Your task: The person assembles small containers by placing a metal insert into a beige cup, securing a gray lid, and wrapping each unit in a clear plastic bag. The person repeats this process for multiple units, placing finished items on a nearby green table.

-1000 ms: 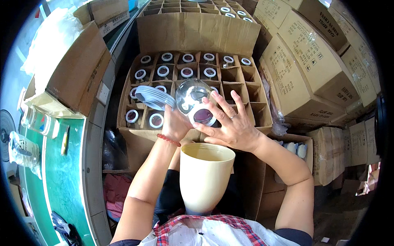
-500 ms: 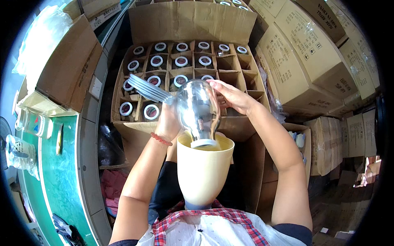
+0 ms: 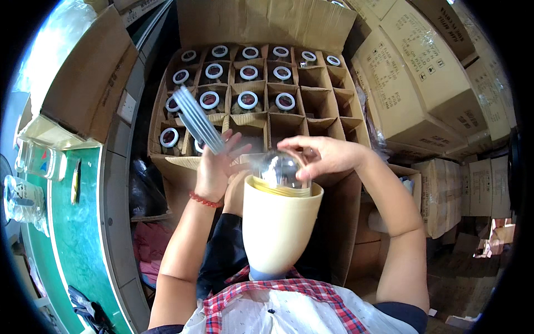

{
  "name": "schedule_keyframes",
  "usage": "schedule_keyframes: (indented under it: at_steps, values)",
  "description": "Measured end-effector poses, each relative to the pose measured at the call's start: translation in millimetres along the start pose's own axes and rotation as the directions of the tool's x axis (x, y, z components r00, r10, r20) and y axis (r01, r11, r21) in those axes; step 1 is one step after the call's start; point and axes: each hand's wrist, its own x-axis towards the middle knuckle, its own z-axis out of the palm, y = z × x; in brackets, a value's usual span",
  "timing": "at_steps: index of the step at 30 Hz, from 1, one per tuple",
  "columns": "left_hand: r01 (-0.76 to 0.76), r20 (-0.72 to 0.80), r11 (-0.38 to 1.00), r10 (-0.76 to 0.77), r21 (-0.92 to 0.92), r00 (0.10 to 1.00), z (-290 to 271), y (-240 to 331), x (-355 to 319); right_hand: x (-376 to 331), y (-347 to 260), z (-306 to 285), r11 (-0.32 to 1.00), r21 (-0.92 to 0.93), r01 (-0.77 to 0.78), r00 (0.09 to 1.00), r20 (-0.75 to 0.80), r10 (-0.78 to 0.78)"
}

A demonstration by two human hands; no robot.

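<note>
A silvered glass flask liner (image 3: 280, 171) sits most of the way down inside a cream flask body (image 3: 281, 222), its rounded end above the rim. My right hand (image 3: 328, 156) has its thumb and fingertips on the liner's side. Beside it, my left hand (image 3: 216, 172) has several thin, pale grey flat pieces (image 3: 199, 121) stacked against its fingers; motion smears them, and how they are gripped is partly hidden. The fingers of that hand are spread near the liner. The flask body stands upright between my legs, its lower end by my shirt.
Ahead stands an open divided carton (image 3: 311, 125) with several white-rimmed liners (image 3: 247, 100) in its cells. Stacked cartons (image 3: 411, 83) line the right. A green table (image 3: 83, 234) at left holds a cutter knife (image 3: 75, 181), clear plastic jars (image 3: 41, 161) and dark gloves (image 3: 89, 312).
The liner has gone down into the cream flask body. My right hand has followed it down, and the fingers of my left hand have spread away from its side.
</note>
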Motion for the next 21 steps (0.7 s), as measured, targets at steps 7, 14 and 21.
schedule_keyframes:
  at_steps: [7,14,21]
  values:
    - [-0.079,-0.202,0.981,0.041,-0.180,0.978,-28.6,21.6,-14.7,3.8,-18.7,5.5,0.928,-0.369,0.056,0.981,0.192,0.016]
    - [-0.164,-0.136,0.983,0.152,-0.083,0.979,-28.8,24.6,-32.2,17.4,-13.7,7.2,0.828,-0.514,0.224,0.948,0.313,-0.062]
    - [-0.223,-0.194,0.973,0.230,0.056,0.954,-12.0,28.4,-44.5,14.5,-53.5,16.9,0.773,-0.603,0.200,0.955,0.295,-0.018]
